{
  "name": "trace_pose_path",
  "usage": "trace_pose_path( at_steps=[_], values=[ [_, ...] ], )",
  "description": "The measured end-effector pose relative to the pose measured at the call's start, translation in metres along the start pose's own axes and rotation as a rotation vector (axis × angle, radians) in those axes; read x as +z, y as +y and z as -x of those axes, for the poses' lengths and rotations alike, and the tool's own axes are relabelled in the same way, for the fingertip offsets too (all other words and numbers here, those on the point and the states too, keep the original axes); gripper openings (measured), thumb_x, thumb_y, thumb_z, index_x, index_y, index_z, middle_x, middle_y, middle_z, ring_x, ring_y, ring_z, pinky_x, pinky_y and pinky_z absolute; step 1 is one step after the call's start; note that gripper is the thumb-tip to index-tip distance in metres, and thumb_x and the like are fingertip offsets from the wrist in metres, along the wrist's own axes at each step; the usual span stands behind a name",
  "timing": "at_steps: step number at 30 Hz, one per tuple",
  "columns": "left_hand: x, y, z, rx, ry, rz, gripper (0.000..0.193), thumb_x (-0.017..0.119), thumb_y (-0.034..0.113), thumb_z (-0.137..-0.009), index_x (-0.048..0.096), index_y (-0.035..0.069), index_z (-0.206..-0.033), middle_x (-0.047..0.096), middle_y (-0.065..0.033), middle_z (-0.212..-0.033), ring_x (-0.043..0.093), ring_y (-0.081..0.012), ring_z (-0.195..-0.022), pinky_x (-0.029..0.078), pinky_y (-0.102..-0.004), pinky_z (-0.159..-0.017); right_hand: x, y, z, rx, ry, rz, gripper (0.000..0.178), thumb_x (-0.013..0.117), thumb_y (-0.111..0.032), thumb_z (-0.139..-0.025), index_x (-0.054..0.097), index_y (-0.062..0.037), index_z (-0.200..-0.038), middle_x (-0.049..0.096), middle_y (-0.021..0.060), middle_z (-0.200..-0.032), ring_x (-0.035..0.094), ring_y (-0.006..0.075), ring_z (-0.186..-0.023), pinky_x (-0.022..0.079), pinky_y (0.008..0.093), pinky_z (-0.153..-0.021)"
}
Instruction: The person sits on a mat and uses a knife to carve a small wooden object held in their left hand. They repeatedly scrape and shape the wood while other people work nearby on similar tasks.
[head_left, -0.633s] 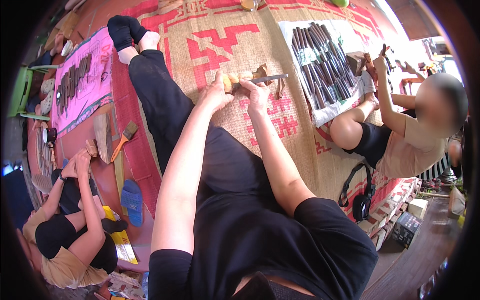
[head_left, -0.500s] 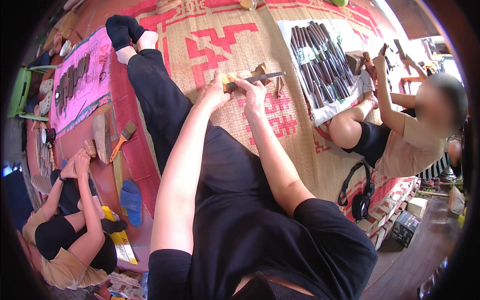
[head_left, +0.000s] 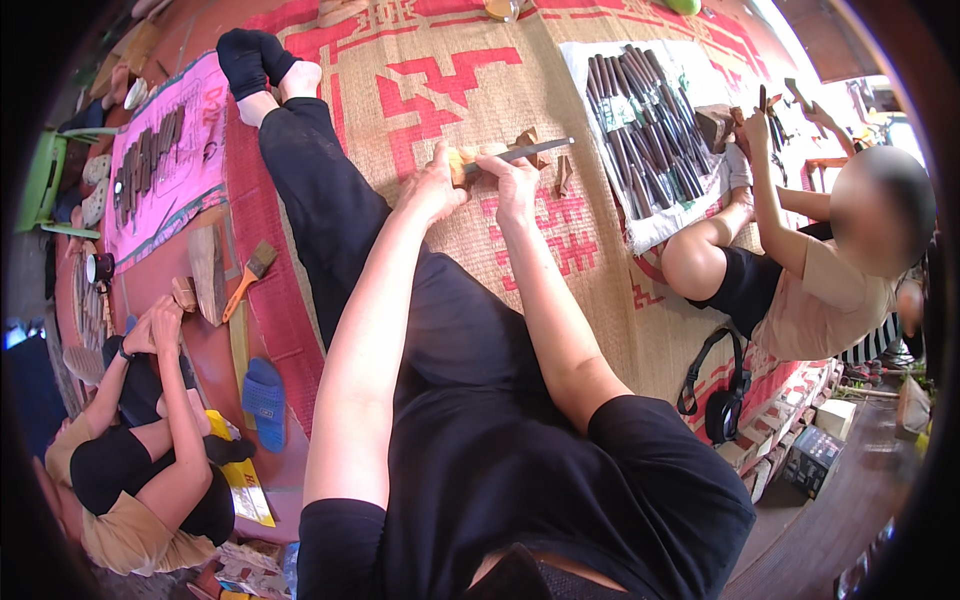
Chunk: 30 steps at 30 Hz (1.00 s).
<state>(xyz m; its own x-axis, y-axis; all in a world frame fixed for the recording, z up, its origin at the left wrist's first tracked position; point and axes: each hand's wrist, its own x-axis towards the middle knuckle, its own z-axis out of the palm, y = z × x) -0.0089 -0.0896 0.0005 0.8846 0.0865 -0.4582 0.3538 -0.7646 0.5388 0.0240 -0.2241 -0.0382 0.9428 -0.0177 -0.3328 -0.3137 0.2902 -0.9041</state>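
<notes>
My left hand (head_left: 430, 192) is closed around a small pale wooden piece (head_left: 459, 160) over the woven mat. In my right hand (head_left: 514, 186), held close beside it, is a long narrow dark-grey tool (head_left: 545, 149). One end of this tool sticks out to the right and tapers; its other end lies against or beside the wood, partly hidden by my fingers. I cannot tell whether it is a file or a blade. Just beyond my right hand, brown wood pieces (head_left: 563, 177) lie on the mat.
Many dark-handled tools lie on a white cloth (head_left: 652, 228) at right, others on a pink cloth (head_left: 205, 150) at left. One person (head_left: 815, 285) sits at right, another (head_left: 150, 470) at lower left. A brush (head_left: 250, 279), blue slipper (head_left: 264, 402) and black bag (head_left: 724, 408) lie nearby.
The tool in my right hand has tilted, its right end now angled a little further upward. My left hand keeps its hold on the wood. The view has shifted slightly.
</notes>
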Motion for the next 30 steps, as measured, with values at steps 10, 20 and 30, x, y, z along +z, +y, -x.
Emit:
trace_pose_path(
  at_steps=[10, 20, 30],
  values=[
    [0.009, -0.007, -0.006, 0.015, 0.042, 0.001, 0.099, 0.072, 0.035, -0.069, 0.010, 0.013, -0.144, 0.059, -0.0231, -0.111, 0.059, -0.0349, -0.103, 0.046, -0.0400, -0.089, 0.007, -0.006, 0.005, -0.015, -0.027, -0.041, 0.009, 0.068, -0.001, -0.069, 0.062, -0.0002, -0.076, 0.063, 0.0050, -0.070, 0.058, 0.0116, -0.063, 0.045, 0.0239, -0.062],
    [0.008, -0.009, -0.006, 0.036, 0.034, 0.053, 0.097, 0.072, 0.031, -0.069, 0.013, 0.011, -0.143, 0.059, -0.0242, -0.112, 0.058, -0.0359, -0.104, 0.045, -0.0405, -0.089, 0.010, -0.008, 0.004, -0.010, -0.021, 0.004, 0.012, 0.071, -0.003, -0.067, 0.062, -0.0008, -0.074, 0.061, 0.0037, -0.067, 0.056, 0.0113, -0.059, 0.043, 0.0236, -0.059],
    [0.004, -0.004, -0.001, -0.010, 0.017, 0.038, 0.098, 0.070, 0.037, -0.070, 0.010, 0.015, -0.145, 0.059, -0.0247, -0.110, 0.059, -0.0359, -0.103, 0.046, -0.0403, -0.088, 0.018, -0.019, 0.001, -0.010, -0.008, 0.071, 0.011, 0.069, -0.005, -0.065, 0.062, 0.0018, -0.069, 0.061, 0.0075, -0.063, 0.054, 0.0122, -0.052, 0.040, 0.0240, -0.050]
  ],
)
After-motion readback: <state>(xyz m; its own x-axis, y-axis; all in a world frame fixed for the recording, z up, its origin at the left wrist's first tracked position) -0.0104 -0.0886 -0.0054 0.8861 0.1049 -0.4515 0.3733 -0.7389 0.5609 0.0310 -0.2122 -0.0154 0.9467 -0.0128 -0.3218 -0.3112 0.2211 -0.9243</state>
